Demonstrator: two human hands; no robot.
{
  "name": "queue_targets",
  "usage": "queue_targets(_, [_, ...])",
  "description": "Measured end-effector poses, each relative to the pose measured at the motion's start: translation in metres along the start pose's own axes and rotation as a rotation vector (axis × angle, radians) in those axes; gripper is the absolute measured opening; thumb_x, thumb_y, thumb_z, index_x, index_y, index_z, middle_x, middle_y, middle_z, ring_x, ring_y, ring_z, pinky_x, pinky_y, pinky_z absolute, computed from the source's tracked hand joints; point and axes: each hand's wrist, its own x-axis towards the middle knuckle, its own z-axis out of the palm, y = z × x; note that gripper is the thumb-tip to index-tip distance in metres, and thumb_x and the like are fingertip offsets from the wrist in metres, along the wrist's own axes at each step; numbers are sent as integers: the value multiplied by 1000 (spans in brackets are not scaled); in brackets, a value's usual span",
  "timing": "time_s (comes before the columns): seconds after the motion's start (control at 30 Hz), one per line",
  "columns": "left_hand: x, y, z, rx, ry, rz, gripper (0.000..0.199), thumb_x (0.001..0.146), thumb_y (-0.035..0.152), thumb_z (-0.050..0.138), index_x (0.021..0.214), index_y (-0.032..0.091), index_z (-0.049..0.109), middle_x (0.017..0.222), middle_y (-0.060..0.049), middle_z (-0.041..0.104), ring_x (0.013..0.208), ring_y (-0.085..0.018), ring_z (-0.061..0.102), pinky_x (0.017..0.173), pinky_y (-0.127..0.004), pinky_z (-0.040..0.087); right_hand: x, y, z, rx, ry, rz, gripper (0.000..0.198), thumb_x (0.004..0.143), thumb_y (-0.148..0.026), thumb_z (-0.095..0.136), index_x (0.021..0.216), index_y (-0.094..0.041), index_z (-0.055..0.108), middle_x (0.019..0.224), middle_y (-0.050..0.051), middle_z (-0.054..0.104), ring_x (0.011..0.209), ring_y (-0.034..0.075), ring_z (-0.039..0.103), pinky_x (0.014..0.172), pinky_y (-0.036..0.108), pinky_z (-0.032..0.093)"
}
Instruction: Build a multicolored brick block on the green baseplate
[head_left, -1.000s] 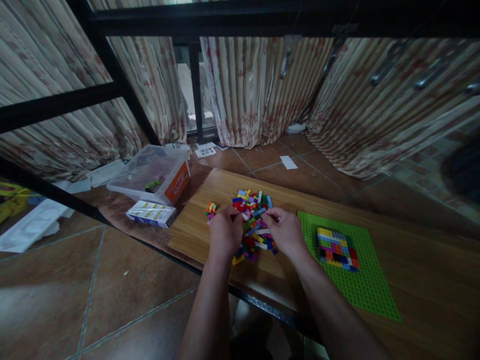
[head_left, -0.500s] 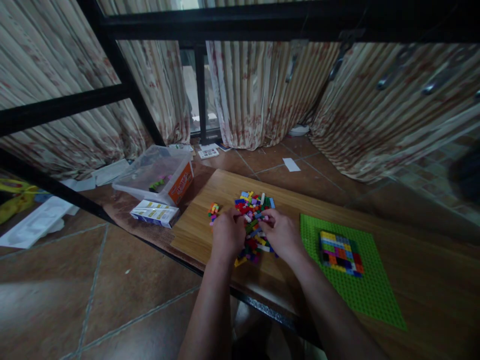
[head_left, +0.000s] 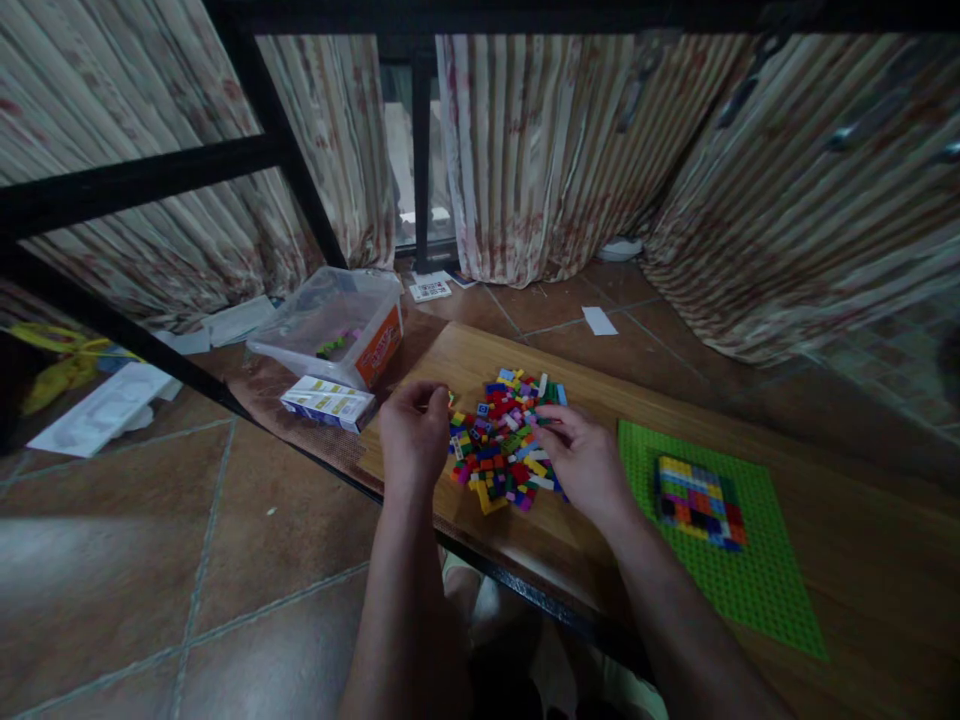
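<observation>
A heap of small building bricks [head_left: 510, 445] in many colours lies spread on the wooden board. Left of the heap is my left hand [head_left: 414, 435], its thumb and fingers drawn together over the spot where a few orange and green bricks show partly. Whatever it pinches is hidden. My right hand [head_left: 585, 460] reaches the right side of the heap, thumb and index finger close together at the bricks; what lies between them is too small to make out. Further right, a block of joined bricks [head_left: 699, 503] sits on a green baseplate [head_left: 780, 590].
A clear plastic bin [head_left: 326, 310] with an orange label holds a few pieces at the back left. A small white and purple box [head_left: 328, 402] lies before it. The wooden board [head_left: 480, 350] has a dark front edge. Black metal bars [head_left: 142, 160] cross the left side.
My left hand has moved left, away from the heap, uncovering more bricks. My right hand stays at the heap's right side. The whole view has shifted slightly.
</observation>
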Motion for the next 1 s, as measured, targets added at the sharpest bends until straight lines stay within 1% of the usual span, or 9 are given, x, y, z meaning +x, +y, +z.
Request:
queue_targets(0.07, [-1,1,-1,-48,-11,-5,22,75,33,61,80,14,70,68,-2,68,56,-13,60,54,-23,45,-3,-1,1,-23,-16,-49,22,85,-23,56,103,-21,68,104,6,69,84,18,69,79,33,53])
queue_targets(0.17, [-2,5,-3,-103,-8,-26,20,74,32,62,77,14,69,64,-1,65,53,-12,57,51,-22,44,-13,-9,1,-52,-54,-105,16,85,-23,57,97,-21,68,97,4,69,84,18,66,78,32,52])
queue_targets(0.3, [-3,10,-7,-187,-5,-61,19,73,31,64,76,14,68,63,0,64,52,-10,56,50,-21,43,-41,-26,6,-114,-192,-125,8,83,-22,63,90,-22,67,87,2,66,77,17,63,70,30,50])
queue_targets(0.4, [-5,14,-5,-243,-15,-74,17,73,30,64,74,13,67,62,0,63,51,-9,54,51,-20,43,-66,-35,18,-278,-271,-141,12,80,-21,68,92,-21,66,87,2,65,81,19,63,73,32,50])
queue_targets(0.47, [-6,15,-4,-267,-20,-69,16,74,29,64,74,13,67,62,1,63,51,-9,54,51,-20,43,-77,-35,28,-409,-243,-151,19,79,-24,70,96,-20,65,89,4,65,84,22,63,75,35,50])
queue_targets(0.53, [-7,15,-3,-277,-27,-66,16,74,29,64,74,13,66,62,1,62,51,-9,53,51,-20,43,-83,-31,36,-510,-172,-173,24,79,-27,70,100,-19,64,91,6,66,85,24,62,74,36,49])
queue_targets(0.63, [-7,13,-4,-289,-38,-68,15,74,29,64,73,13,66,62,1,62,51,-9,53,51,-20,43,-82,-23,43,-587,-85,-222,21,85,-29,64,103,-18,63,91,8,67,84,24,63,73,36,48])
queue_targets(0.83, [-5,11,-5,-276,-52,-70,15,74,29,65,73,14,66,61,1,63,52,-9,54,52,-20,43,-76,-16,36,-613,-17,-256,13,90,-24,55,99,-19,63,92,7,67,86,23,62,73,33,46])
queue_targets(1.0, [-6,10,-3,-246,-62,-54,16,75,29,64,74,14,67,62,1,63,53,-10,55,53,-21,43,-74,-14,26,-599,-7,-212,15,89,-20,55,101,-19,64,101,7,67,90,22,63,75,33,47])
